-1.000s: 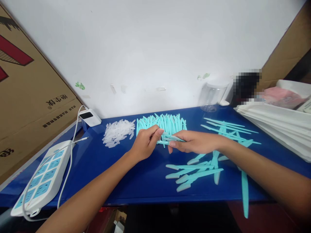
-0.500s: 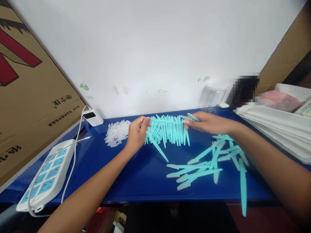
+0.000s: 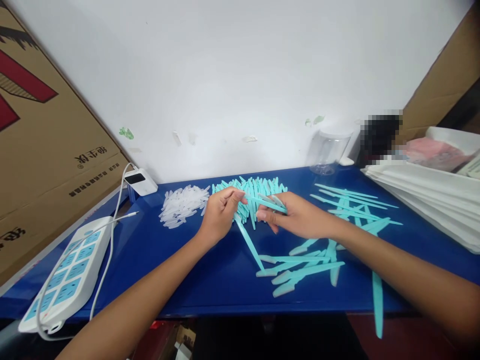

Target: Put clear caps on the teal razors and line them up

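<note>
My left hand (image 3: 220, 212) is closed around a turquoise eyebrow razor (image 3: 249, 245) that slants down toward the front. My right hand (image 3: 300, 215) pinches several more razors (image 3: 276, 201) between thumb and fingers. One razor bridges the small gap between the two hands. Behind them lies a dense heap of turquoise razors (image 3: 262, 186), partly hidden by the hands. To the left of the heap is a pile of small translucent white blade covers (image 3: 182, 205). Loose razors (image 3: 307, 267) with pale covered tips lie crisscrossed in front of my right forearm, and others (image 3: 352, 200) lie beyond it.
A white power strip (image 3: 71, 275) with a cable lies at the left of the blue table (image 3: 210, 290), near a small white device (image 3: 141, 181). A clear jar (image 3: 328, 150) stands by the wall. White trays (image 3: 431, 200) are stacked at right; a large cardboard box (image 3: 56, 130) stands at left.
My right hand has moved left and toward me, closer to my left hand, which has shifted slightly right and nearer. More loose razors show beyond my right forearm.
</note>
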A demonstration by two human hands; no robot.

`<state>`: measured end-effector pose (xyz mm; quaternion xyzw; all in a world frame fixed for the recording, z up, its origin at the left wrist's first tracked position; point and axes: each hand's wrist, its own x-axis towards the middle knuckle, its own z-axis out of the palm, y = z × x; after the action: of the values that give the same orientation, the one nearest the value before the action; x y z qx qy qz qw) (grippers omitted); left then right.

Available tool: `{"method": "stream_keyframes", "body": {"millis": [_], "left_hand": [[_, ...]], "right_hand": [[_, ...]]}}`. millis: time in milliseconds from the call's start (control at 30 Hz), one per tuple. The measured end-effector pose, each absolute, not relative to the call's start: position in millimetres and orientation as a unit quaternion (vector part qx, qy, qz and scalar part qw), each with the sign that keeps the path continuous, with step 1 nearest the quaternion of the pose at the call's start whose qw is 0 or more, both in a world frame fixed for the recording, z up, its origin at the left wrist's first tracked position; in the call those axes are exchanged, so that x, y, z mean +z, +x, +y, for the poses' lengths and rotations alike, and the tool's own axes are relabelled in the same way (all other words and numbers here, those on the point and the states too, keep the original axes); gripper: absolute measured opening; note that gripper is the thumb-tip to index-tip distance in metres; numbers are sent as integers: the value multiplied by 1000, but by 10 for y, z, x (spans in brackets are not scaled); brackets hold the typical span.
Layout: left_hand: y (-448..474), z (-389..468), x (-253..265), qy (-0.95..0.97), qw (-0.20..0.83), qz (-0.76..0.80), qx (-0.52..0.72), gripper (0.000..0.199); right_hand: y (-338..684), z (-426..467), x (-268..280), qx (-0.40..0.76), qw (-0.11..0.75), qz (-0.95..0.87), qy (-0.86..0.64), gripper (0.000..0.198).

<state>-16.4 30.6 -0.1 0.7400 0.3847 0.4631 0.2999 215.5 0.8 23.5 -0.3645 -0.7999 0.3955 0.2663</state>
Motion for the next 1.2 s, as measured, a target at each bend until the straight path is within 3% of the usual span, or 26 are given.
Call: {"method": "stream_keyframes", "body": {"millis": [233,367,567,867,1200], "left_hand": [[-158,293,-16,678,283,412,539,50],[-112,254,-14,664,249,418,568,46],[-114,230,-11,657,240,422,577,45],[-194,274,-68,746,209,417,476,64],[-277,310,-69,754,378,313,437,49]], "right_hand": [[2045,-83,164,534,271,-726,-338,50],[1931,-169,126,505,276,-735,-359,40],[1927,-162,139,486,224,-752,-384,42],[2030,-100,163,484,237,-760,-364,49],[2151,-26,199,502,252,-755,-339,50]]}}
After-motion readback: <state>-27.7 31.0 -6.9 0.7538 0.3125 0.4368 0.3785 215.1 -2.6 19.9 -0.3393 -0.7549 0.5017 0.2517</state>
